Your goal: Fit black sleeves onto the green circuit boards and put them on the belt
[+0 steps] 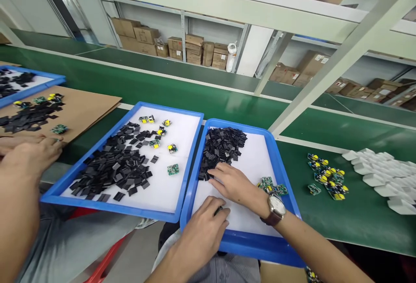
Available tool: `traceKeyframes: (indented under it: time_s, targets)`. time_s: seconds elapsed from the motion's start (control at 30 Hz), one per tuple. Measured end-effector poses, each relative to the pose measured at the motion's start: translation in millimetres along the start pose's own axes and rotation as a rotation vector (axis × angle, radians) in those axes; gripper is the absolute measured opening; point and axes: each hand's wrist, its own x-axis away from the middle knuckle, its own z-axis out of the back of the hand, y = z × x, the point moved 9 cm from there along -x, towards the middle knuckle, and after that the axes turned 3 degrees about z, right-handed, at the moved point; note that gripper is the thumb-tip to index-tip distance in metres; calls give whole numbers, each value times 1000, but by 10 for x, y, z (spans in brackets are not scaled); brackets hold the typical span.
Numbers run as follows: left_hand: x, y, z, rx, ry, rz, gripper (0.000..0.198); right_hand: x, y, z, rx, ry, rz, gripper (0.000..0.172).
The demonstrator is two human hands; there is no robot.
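Observation:
My left hand [208, 220] is over the near part of a blue-rimmed tray [238, 248], fingers curled around a small dark part [218, 210] that is mostly hidden. Beyond it, my right hand [234, 185], with a watch [276, 209] on the wrist, reaches across the tray. Its fingertips are at the near edge of a heap of small black flat pieces [224, 146]. Thumb and forefinger look slightly apart, with nothing visible between them. Several small green circuit boards [273, 186] lie beside my right wrist, inside the tray.
At left stands a second blue tray [191, 157] with black pieces and boards. Another person's hand [32, 155] rests near a cardboard sheet [87, 103]. Boards with yellow parts [328, 177] and white foam-like trays [380, 174] lie right. A slanted frame post [331, 70] rises behind.

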Motion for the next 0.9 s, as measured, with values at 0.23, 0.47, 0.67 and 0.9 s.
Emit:
traceKeyframes:
  time_s: [0.23,0.47,0.67,0.9]
  targets:
    - [-8,-50,3,59,-7,5,28,-27,18,-128,-82,13,9,16]
    - [-11,-169,312,293,249,157,25,672,159,260,-691,381,-279,9]
    - [-116,-26,420,506,317,116,10,1118,75,80,-1178,577,-438,4]
    - [-138,107,392,461,250,34,14,1253,14,155,-1087,633,-408,7]
